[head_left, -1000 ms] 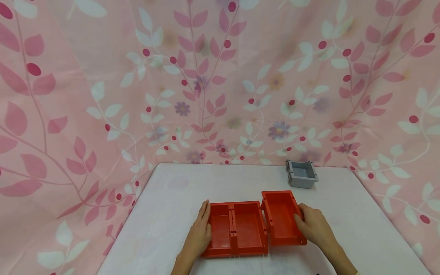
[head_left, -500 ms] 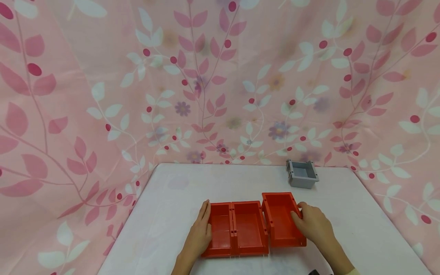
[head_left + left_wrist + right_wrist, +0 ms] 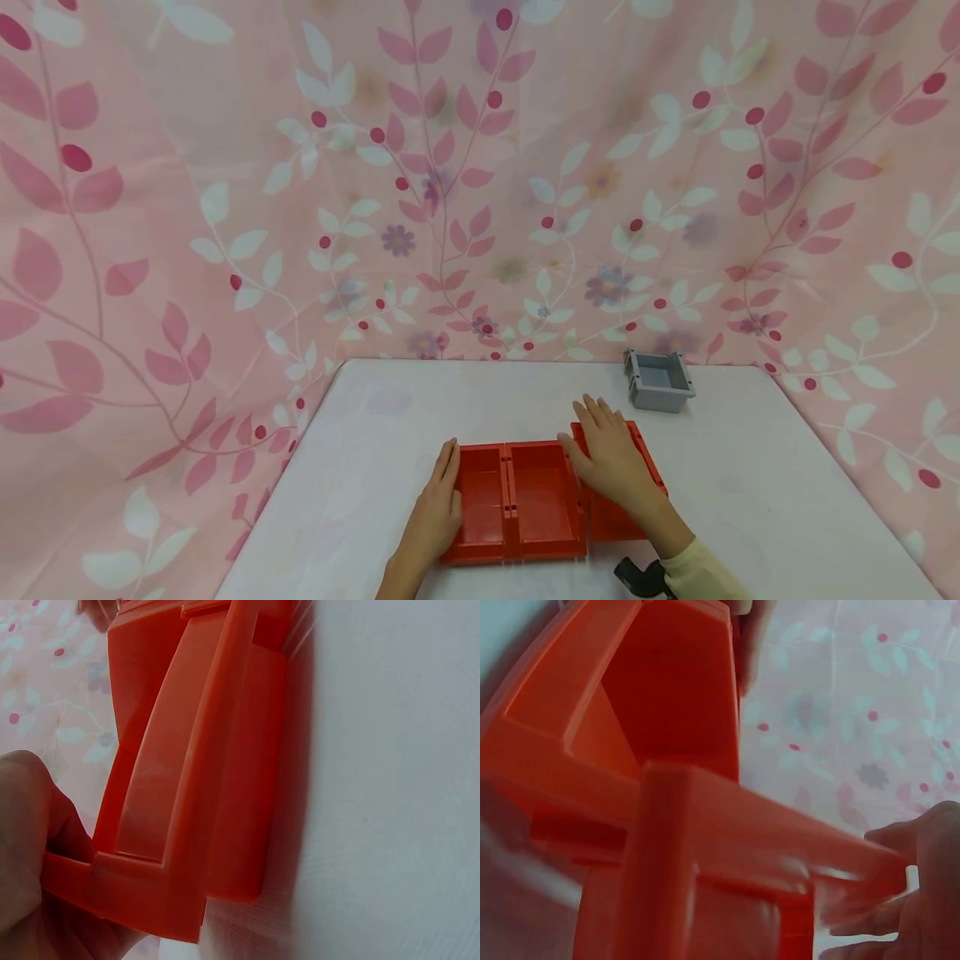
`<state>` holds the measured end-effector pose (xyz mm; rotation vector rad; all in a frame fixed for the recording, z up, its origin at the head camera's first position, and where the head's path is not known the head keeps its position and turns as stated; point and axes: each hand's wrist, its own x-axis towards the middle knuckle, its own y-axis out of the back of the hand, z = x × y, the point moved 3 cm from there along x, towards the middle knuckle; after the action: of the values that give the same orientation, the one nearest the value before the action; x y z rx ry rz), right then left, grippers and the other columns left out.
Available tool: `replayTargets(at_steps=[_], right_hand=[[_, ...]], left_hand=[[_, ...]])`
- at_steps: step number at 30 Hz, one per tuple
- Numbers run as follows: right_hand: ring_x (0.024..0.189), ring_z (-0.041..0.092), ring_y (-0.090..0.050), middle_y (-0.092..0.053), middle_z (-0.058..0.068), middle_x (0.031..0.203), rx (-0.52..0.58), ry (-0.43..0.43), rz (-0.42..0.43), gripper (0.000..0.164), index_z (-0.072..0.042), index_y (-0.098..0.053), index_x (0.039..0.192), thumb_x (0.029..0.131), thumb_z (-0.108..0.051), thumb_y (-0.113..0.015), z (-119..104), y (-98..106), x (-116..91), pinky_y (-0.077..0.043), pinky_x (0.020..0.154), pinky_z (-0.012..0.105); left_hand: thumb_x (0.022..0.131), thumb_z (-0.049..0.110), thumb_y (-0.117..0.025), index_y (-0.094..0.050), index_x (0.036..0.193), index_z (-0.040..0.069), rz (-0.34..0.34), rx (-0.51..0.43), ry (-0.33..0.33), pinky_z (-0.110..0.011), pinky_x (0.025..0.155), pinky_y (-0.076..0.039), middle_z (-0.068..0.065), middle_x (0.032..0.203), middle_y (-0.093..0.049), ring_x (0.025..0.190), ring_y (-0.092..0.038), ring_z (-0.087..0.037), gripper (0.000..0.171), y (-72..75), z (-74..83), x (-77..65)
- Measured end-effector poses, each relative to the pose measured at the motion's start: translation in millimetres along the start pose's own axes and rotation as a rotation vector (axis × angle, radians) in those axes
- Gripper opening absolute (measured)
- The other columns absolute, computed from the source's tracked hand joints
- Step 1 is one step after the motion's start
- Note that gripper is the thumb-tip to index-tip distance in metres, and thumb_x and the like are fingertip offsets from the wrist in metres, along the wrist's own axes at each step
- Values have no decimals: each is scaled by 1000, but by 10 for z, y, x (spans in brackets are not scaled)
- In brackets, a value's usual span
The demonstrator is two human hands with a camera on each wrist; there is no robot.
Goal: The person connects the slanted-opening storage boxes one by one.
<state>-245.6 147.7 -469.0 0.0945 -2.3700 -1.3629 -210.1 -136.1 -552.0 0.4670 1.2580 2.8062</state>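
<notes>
Two red plastic storage bins, a left one [image 3: 480, 500] and a middle one [image 3: 542, 492], stand side by side on the table with their rims meeting. My left hand [image 3: 433, 512] holds the outer left wall of the left bin, its wall between thumb and fingers in the left wrist view. A third red bin [image 3: 611, 523] sits at the right, offset farther back, its left rim right at the middle bin's right rim. My right hand [image 3: 611, 458] lies across this third bin with fingers straight and spread, hiding much of its inside.
A small grey bin [image 3: 660, 382] stands at the back right of the white-covered table [image 3: 360, 483]. A pink floral curtain [image 3: 480, 208] hangs behind and at both sides. A black device [image 3: 643, 577] is by the right wrist.
My right hand has let go of the third bin's right wall and moved left over its top, fingers now spread. My left hand and the bins stay nearly in place.
</notes>
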Motion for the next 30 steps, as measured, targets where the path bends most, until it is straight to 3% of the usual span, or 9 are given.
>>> replayTargets(at_steps=[7,13,20,30], right_hand=[[149,53,-23,-36,31,159,-72,-26,-127,67,11,-44,151,103,-33,-61,-83,-202,60,-9,118,70],[149,54,-21,-33,32,160,-95,-50,-137,74,13,-38,153,101,-33,-64,-103,-252,58,-6,118,70],[149,54,-21,-33,33,159,-99,-46,-145,78,14,-34,154,100,-32,-66,-99,-270,45,-5,118,70],[148,52,-22,-33,31,159,-86,-42,-142,82,13,-31,156,99,-34,-68,-63,-327,53,-2,119,70]], left_hand=[[99,-5,-51,-28,163,0,4,-5,-3,-50,108,-44,-11,171,-21,149,-35,-33,68,0,-2,-1],[99,-5,-51,-28,164,2,1,2,-2,-48,105,-49,-9,171,-21,148,-37,-32,69,4,-13,4],[100,-5,-51,-28,163,1,-6,1,8,-50,110,-42,-10,171,-21,150,-34,-32,68,-3,-21,7],[100,-4,-51,-29,162,0,-4,1,4,-49,111,-41,-9,171,-22,150,-33,-31,67,5,-19,16]])
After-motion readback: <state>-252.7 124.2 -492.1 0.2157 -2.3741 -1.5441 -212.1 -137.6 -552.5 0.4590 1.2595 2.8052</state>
